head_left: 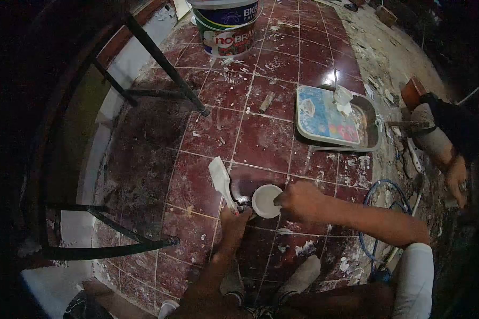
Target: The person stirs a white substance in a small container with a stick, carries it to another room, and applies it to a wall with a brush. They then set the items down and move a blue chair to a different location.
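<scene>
My left hand [234, 226] is closed around the lower end of a flat, white-coated spatula-like tool [220, 178], whose wide head points up and away from me. Just right of it, my right hand [305, 201] grips the rim of a small round white cup [265, 198], thumb and fingers at its right edge. The cup's open top faces me, and its inside looks pale. Both hands are close together above the tiled floor, over my feet.
Red floor tiles [261, 138] carry white splatters. A paint bucket [229, 32] stands at the back, a tray with a blue lid [324, 114] right of centre. Black metal legs [159, 58] rise at left. A blue hose [363, 234] and another person's hand [455, 178] are at right.
</scene>
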A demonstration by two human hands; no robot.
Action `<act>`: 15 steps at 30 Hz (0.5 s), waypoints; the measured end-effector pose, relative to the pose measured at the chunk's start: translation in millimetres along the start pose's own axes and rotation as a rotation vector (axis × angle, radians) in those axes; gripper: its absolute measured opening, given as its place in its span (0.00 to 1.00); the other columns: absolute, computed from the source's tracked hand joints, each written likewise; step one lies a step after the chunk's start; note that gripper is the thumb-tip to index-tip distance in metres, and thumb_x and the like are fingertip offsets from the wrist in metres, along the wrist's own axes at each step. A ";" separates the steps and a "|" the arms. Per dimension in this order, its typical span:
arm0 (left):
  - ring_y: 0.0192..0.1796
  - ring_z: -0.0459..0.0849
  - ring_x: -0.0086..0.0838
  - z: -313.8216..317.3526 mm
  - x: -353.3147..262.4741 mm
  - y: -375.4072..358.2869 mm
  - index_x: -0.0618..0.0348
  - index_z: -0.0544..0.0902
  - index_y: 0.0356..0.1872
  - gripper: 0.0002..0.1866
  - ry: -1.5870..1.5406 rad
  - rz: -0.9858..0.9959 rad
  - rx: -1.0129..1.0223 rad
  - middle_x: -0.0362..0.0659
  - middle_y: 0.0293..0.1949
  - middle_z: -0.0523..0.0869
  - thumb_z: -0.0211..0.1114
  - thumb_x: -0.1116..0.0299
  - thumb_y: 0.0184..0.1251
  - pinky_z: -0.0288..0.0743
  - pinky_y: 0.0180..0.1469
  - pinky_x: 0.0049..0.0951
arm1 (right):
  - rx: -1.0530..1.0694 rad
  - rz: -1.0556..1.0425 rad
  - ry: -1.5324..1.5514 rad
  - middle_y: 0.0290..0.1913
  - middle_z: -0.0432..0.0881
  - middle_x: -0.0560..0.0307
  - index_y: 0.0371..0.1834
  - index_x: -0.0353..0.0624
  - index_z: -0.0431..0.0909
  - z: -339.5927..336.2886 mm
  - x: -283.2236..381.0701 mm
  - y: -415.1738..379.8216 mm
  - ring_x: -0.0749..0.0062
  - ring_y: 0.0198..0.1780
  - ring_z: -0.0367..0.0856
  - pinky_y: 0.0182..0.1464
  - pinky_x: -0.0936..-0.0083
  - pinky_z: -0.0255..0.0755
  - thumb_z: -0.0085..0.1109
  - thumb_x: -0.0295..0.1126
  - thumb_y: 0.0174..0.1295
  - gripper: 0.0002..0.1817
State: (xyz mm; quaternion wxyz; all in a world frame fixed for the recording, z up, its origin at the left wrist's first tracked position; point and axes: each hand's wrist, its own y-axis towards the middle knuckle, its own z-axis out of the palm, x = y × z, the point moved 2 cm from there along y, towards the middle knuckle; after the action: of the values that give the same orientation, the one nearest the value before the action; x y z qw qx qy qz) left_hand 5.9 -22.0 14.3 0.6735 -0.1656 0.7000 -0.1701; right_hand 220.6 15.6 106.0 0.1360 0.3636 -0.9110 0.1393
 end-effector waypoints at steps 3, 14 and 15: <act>0.32 0.77 0.27 -6.8 33.6 12.6 0.65 0.75 0.42 0.18 0.072 -0.004 -0.057 0.39 0.30 0.77 0.73 0.68 0.56 0.75 0.36 0.35 | 0.003 0.039 -0.052 0.25 0.83 0.45 0.30 0.42 0.80 1.5 1.8 2.7 0.48 0.29 0.87 0.31 0.53 0.81 0.65 0.34 0.51 0.08; 0.44 0.76 0.30 -9.5 45.7 19.0 0.69 0.68 0.62 0.39 0.087 -0.017 0.001 0.44 0.44 0.78 0.79 0.66 0.51 0.75 0.47 0.37 | -0.021 0.137 -0.014 0.28 0.83 0.46 0.35 0.40 0.83 7.3 -0.4 4.5 0.52 0.29 0.86 0.30 0.57 0.81 0.64 0.29 0.46 0.11; 0.45 0.77 0.31 -7.4 46.8 23.2 0.69 0.67 0.63 0.40 -0.073 0.043 0.067 0.45 0.46 0.78 0.79 0.67 0.52 0.75 0.48 0.37 | -0.085 0.011 0.059 0.28 0.83 0.43 0.35 0.39 0.82 9.6 0.9 2.7 0.48 0.30 0.86 0.30 0.55 0.81 0.64 0.29 0.49 0.10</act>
State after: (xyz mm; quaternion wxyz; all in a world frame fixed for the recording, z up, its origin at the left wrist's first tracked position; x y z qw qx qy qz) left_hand -3.4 -23.0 -37.7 0.7072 -0.1341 0.6723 -0.1729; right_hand 216.7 13.6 97.0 0.1774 0.3483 -0.9137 0.1116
